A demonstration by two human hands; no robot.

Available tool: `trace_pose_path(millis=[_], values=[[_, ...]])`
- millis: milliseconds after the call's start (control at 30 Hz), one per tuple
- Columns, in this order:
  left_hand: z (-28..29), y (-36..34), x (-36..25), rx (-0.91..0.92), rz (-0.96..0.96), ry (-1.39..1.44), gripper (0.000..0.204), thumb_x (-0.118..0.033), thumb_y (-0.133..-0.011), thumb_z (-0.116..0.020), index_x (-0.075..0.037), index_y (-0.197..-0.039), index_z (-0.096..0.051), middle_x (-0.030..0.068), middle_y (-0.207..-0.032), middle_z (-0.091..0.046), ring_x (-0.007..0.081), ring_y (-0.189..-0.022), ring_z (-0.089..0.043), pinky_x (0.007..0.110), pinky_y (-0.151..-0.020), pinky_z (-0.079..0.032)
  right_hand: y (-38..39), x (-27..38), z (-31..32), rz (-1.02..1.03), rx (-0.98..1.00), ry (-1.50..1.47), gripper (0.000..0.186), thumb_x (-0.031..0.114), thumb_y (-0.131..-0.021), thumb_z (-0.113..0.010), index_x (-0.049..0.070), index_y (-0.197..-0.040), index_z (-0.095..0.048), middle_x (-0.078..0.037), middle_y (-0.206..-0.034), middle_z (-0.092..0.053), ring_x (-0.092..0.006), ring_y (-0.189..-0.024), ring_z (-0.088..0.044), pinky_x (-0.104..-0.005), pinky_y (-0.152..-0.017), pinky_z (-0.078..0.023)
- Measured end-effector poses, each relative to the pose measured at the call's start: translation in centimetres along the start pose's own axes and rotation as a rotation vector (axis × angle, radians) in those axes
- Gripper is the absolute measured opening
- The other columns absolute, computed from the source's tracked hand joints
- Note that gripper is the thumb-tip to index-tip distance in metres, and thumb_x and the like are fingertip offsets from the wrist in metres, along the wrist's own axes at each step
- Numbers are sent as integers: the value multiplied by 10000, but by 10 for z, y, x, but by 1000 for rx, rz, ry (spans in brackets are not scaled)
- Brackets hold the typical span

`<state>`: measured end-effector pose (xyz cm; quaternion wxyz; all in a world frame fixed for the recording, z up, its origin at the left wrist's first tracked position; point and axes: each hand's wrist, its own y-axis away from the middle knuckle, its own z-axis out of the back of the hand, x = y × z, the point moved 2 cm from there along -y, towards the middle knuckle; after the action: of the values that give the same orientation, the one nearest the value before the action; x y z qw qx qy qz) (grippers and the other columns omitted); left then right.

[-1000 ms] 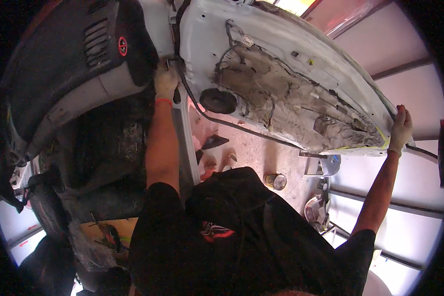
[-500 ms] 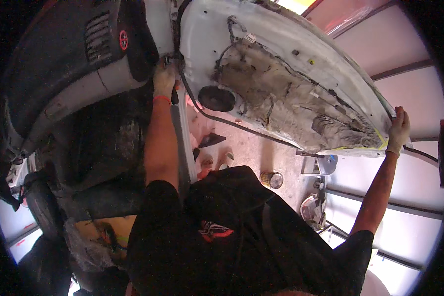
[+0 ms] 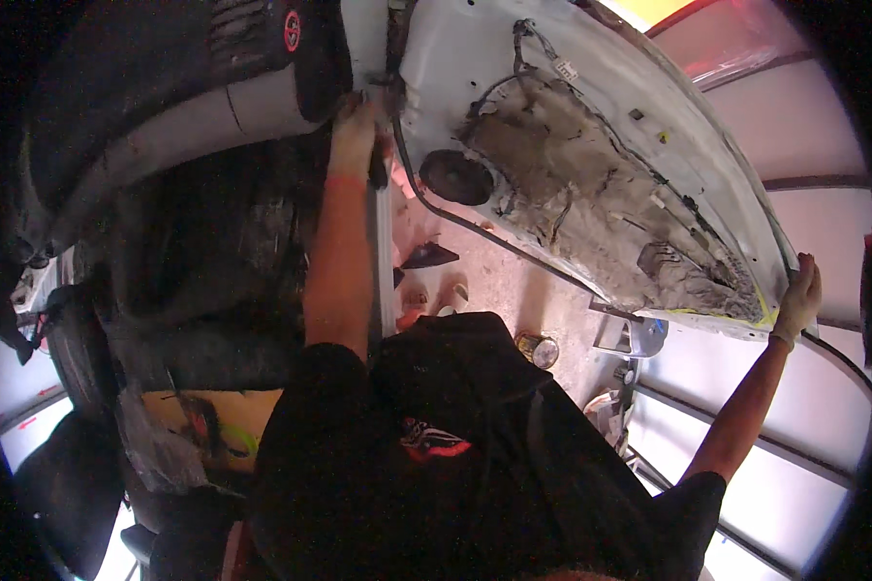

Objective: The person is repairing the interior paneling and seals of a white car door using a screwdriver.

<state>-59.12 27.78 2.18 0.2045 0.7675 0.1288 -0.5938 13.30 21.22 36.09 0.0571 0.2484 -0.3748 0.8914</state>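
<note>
A stripped car door [image 3: 746, 145], pale and dusty, stands swung open with its inner side bare. Grey-brown sheeting [image 3: 552, 165], a round black speaker [image 3: 457, 177] and wiring show on it. My gloved right hand [image 3: 797, 298] is closed round the door's outer end. Up at the door's hinge side, beside the dashboard end [image 3: 310, 58], my gloved left hand [image 3: 355, 140] has its fingers curled. A dark piece with a reddish part shows under that palm, too blurred to name. What the left fingertips touch is hidden.
The dark car interior [image 3: 203, 252] fills the left, with a pale sill [image 3: 385, 261] along the opening. On the floor lie a dark flat piece [image 3: 428, 256] and a round can [image 3: 537, 351]. A grey step stool [image 3: 639, 335] stands below the door, near pale wall panels [image 3: 814, 232].
My view has turned, so the dashboard sits higher and further right and the door's outer end lower. Both hands keep their places on the car, the left slightly blurred.
</note>
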Motion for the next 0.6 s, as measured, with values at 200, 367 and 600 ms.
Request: trace_pose_path(millis=[200, 367, 600], values=[[202, -3, 228, -310, -1140, -1616, 549, -238, -944, -651, -92, -1460, -537, 169, -1061, -722, 334, -782, -704, 463, -719, -585, -6, 24, -21, -16, 6, 16, 404, 317, -1078, -549, -8, -1280, -680, -110, -1235, -725, -188, -1103, -669, -353, -956, -551], [226, 38, 321, -189, -23, -1349, 461, -264, -866, -712, -73, -1284, -676, 199, -1137, -723, 420, -986, -683, 510, -875, -566, 6, 5, 6, -21, -74, 69, 381, 304, -1075, -555, 9, -1277, -685, -117, -1251, -723, -215, -1152, -663, -369, -973, -550], [238, 55, 330, -94, 131, -1564, 412, -283, -860, -716, -68, -1212, -713, 203, -1151, -720, 425, -982, -682, 512, -887, -563, 5, 17, -2, 72, -49, 81, 392, 320, -1067, -568, 4, -1267, -685, -128, -1249, -722, -240, -1182, -650, -390, -982, -534]])
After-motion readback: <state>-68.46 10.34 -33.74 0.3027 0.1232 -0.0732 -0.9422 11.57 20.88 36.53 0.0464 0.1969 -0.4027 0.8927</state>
